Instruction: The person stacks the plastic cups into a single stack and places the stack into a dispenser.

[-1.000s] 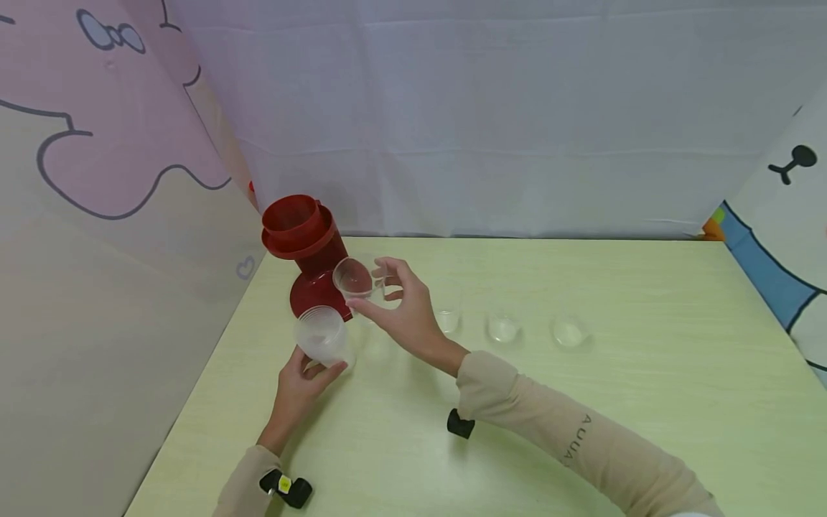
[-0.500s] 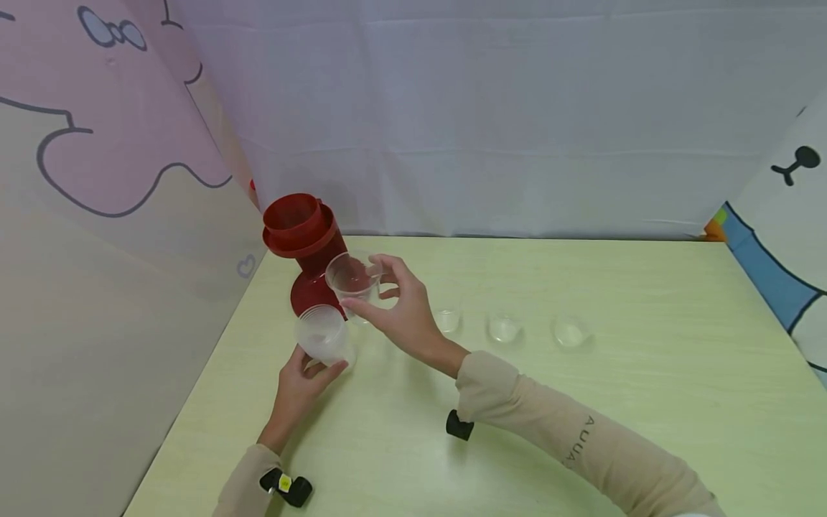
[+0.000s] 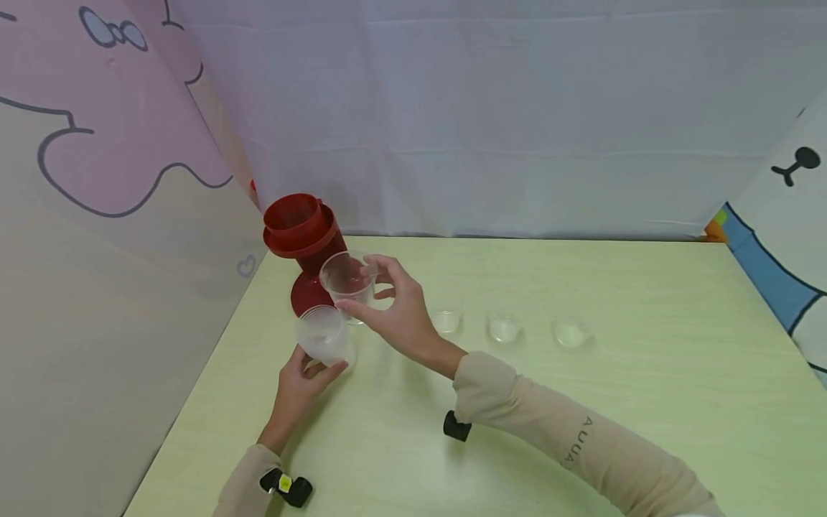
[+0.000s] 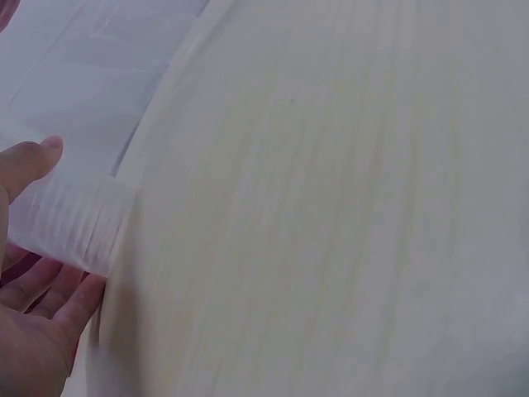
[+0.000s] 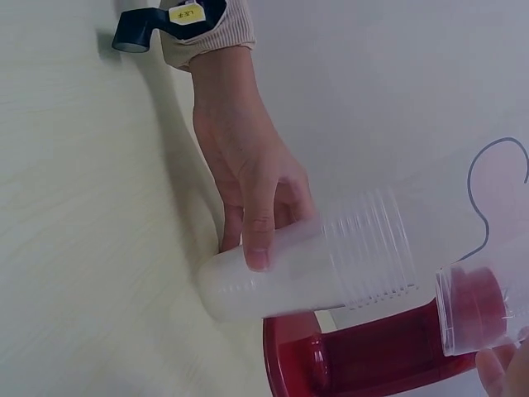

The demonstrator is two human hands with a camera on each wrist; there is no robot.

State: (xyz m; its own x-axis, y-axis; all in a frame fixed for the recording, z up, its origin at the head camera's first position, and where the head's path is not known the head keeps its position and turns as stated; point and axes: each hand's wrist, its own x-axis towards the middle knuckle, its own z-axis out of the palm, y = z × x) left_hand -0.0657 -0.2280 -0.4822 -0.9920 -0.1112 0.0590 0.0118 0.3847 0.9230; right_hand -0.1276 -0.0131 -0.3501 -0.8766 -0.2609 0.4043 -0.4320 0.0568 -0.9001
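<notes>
A stack of nested clear plastic cups [image 3: 321,336] is held in my left hand [image 3: 298,388], tilted with its mouths up. In the right wrist view the stack [image 5: 314,265] shows several rims close together, with the thumb along its side. My right hand [image 3: 402,312] grips a clear plastic cup [image 3: 347,281] between thumb and fingers, just above and right of the stack and apart from it. Whether it is a single cup or a few nested ones, I cannot tell. Behind both stands a red plastic holder [image 3: 316,251] with a round base and a wide open top.
Three clear cups stand in a row to the right on the pale table [image 3: 646,402]: a near-left cup [image 3: 446,322], a middle cup [image 3: 504,329] and a right cup [image 3: 571,333]. A white cloth wall [image 3: 491,129] closes off the back; a printed wall [image 3: 116,287] rises at left.
My right hand has moved a little to the left with its cup, bringing it closer over the stack. The left hand and its stack have stayed almost still.
</notes>
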